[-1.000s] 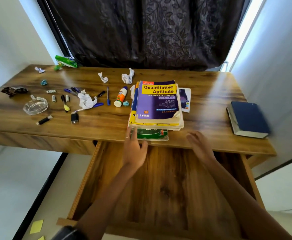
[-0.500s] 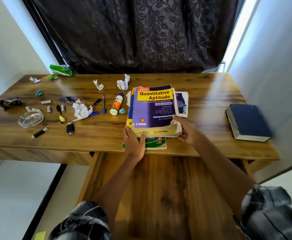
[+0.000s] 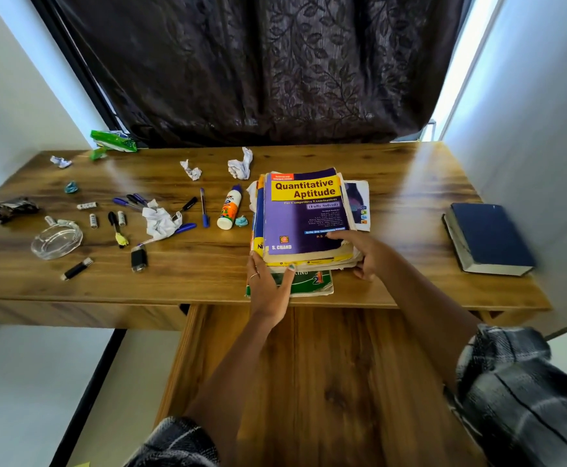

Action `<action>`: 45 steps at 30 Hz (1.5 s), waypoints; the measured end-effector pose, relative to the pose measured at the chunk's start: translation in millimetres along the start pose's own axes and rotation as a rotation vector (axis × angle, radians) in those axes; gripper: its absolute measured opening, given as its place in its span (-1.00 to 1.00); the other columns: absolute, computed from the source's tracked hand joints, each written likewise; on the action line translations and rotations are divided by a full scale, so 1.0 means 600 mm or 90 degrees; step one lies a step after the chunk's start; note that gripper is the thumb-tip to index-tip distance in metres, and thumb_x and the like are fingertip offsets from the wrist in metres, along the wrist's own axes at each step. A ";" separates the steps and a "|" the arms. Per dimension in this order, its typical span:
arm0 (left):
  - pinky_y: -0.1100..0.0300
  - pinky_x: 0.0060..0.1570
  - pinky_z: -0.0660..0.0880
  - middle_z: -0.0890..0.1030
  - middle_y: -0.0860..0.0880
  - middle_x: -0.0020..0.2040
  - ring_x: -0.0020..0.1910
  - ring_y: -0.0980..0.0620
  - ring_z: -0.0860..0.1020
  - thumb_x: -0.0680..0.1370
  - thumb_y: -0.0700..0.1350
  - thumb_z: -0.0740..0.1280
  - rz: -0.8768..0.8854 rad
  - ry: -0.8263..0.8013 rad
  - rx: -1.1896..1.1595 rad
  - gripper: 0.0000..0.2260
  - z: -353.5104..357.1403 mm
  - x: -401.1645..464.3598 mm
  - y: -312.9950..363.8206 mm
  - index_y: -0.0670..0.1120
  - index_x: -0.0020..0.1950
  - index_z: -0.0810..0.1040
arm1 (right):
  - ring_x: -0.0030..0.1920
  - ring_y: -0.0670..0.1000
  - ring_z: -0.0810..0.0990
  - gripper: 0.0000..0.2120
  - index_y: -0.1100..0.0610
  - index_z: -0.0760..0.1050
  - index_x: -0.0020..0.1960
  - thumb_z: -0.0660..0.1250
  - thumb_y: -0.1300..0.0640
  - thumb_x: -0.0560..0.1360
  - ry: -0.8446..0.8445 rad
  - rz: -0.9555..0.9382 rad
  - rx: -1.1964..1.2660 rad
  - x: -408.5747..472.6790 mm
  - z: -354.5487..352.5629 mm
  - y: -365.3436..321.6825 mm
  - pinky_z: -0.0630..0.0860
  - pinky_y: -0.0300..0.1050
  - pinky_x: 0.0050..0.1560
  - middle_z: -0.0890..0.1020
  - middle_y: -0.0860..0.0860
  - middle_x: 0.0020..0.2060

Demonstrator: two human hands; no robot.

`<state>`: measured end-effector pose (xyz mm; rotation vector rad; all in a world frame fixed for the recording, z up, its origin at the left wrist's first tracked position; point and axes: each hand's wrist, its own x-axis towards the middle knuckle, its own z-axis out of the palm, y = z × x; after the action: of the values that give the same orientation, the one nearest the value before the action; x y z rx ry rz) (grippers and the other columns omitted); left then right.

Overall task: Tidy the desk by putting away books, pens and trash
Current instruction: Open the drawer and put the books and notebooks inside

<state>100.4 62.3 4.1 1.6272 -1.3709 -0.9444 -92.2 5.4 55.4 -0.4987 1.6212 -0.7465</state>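
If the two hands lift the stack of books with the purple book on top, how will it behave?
The stack of worn paperback books probably feels heavy, being thick. Its books sit misaligned, so they may slide apart. The right hand grips one corner; the left hand rests on the front edge.

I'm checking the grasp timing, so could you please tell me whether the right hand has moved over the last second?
Yes. The right hand moved forward from the desk's front edge to grip the book stack's near right corner.
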 end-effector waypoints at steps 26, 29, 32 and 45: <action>-0.02 0.10 0.57 0.16 -0.04 0.50 0.40 -0.01 0.34 0.55 0.07 0.18 -0.024 -0.030 -0.156 -0.39 -0.015 0.001 -0.009 -0.01 0.55 0.04 | 0.07 0.18 0.59 -0.33 0.17 0.37 0.28 0.52 0.16 0.23 -0.112 -0.064 0.117 -0.040 -0.073 0.071 0.61 0.07 -0.19 0.56 0.18 0.12; -0.13 0.26 0.46 0.13 -0.05 0.53 0.48 0.00 0.21 0.49 0.18 0.14 -0.034 -0.029 -0.115 -0.32 -0.015 0.003 -0.013 0.00 0.55 0.02 | 0.07 0.21 0.61 -0.31 0.19 0.38 0.28 0.52 0.15 0.20 -0.106 -0.065 0.112 -0.060 -0.112 0.111 0.63 0.10 -0.14 0.57 0.21 0.15; -0.08 0.43 0.25 0.13 -0.04 0.54 0.51 0.01 0.12 0.58 0.12 0.14 -0.010 -0.016 -0.049 -0.40 -0.009 0.003 -0.020 -0.01 0.55 0.02 | 0.02 0.19 0.66 -0.41 0.18 0.41 0.26 0.49 0.13 0.27 -0.120 -0.056 0.116 -0.080 -0.142 0.157 0.63 0.07 -0.12 0.63 0.19 0.09; -0.11 0.40 0.27 0.33 -0.07 0.45 0.45 -0.07 0.24 0.43 0.36 0.24 0.006 -0.087 0.215 -0.27 0.038 -0.041 0.010 -0.09 0.43 0.31 | 0.04 0.18 0.66 -0.51 0.16 0.45 0.19 0.44 0.00 0.32 -0.135 -0.046 0.175 -0.105 -0.162 0.197 0.61 0.12 -0.03 0.68 0.18 0.01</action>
<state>73.9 83.8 1.6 1.8263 -1.7030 -0.8656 -165.7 149.9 22.8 -0.4235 1.2861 -0.9232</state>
